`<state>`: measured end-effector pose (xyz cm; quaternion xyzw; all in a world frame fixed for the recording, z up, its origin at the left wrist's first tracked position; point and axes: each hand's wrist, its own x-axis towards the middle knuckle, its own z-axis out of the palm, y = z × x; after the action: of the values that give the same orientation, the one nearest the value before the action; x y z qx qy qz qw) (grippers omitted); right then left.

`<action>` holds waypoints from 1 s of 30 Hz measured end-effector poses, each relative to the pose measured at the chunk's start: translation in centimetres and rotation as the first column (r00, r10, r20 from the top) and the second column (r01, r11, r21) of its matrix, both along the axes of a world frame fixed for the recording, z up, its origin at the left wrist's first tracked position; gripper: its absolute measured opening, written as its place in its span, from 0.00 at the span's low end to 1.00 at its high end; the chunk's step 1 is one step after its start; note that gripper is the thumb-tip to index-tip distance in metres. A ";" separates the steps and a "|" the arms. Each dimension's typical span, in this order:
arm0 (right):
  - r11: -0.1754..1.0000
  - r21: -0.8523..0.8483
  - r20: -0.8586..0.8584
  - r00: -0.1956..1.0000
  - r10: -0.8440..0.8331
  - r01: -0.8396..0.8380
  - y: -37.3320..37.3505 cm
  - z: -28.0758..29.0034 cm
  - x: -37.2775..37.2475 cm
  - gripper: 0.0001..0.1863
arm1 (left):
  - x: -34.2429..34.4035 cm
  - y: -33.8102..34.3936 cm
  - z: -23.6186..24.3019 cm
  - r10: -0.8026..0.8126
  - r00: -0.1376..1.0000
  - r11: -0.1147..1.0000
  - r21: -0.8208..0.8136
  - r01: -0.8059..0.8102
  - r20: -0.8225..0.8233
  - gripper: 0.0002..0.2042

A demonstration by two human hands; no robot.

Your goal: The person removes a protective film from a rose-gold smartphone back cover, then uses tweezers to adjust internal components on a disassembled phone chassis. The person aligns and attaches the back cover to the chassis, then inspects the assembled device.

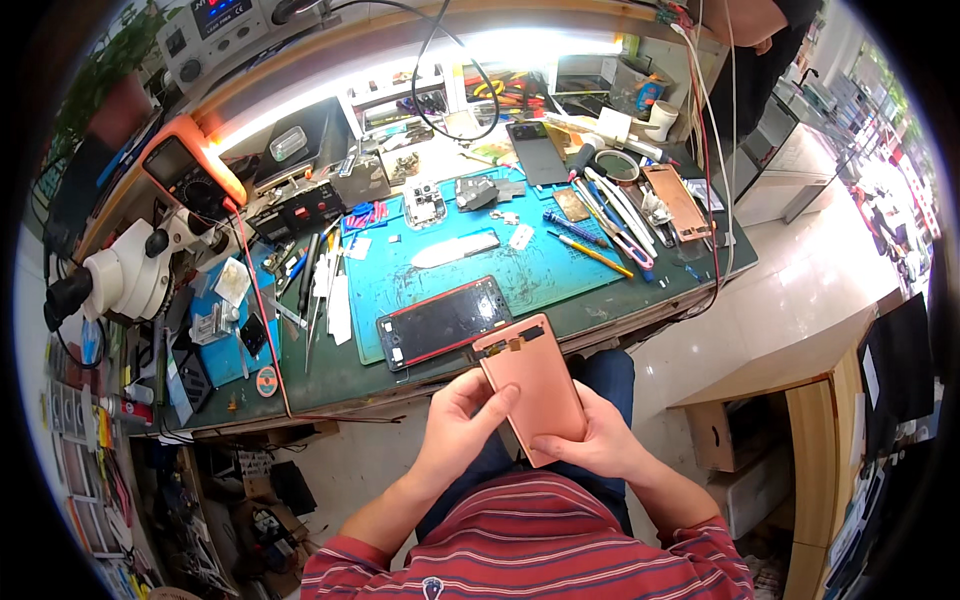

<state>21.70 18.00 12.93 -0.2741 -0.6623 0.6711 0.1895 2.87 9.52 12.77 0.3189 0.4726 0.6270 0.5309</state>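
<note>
My left hand [462,425] and my right hand [597,435] hold a rose-gold phone housing [533,385] above my lap, just in front of the bench edge. A dark strip with small parts runs across the housing's top end. Both thumbs lie on its surface, the left at the side and the right near the bottom. Beyond it, a black phone screen [445,318] with a red edge lies on the blue mat [400,275], among small metal parts, a white strip [450,250] and a yellow pen-like tool [590,255].
An orange multimeter [185,170] and a white microscope [130,270] stand at the left. Tweezers [625,220] and another pinkish housing [678,205] lie at the right. A wooden cabinet [810,440] is beside me. Another person's arm [750,25] shows at the upper right.
</note>
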 end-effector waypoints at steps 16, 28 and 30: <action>0.969 -0.194 -0.096 0.980 -0.173 0.152 1.6 0.1 -1.2 0.13 | -1.3 0.2 -0.1 -0.198 0.979 0.974 -0.121 0.191 -0.053 0.15; 0.983 -0.117 -0.077 0.986 -0.148 0.138 1.4 1.6 -1.5 0.14 | -1.4 0.6 0.8 -0.153 0.988 0.982 -0.116 0.148 -0.034 0.12; 0.985 -0.103 -0.082 0.985 -0.150 0.141 1.4 1.6 -1.5 0.14 | -1.2 0.8 1.3 -0.144 0.989 0.985 -0.096 0.142 -0.015 0.13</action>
<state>20.22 19.35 14.52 -0.3005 -0.5982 0.6981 0.2540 1.68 10.30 14.04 0.3333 0.4832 0.5608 0.5839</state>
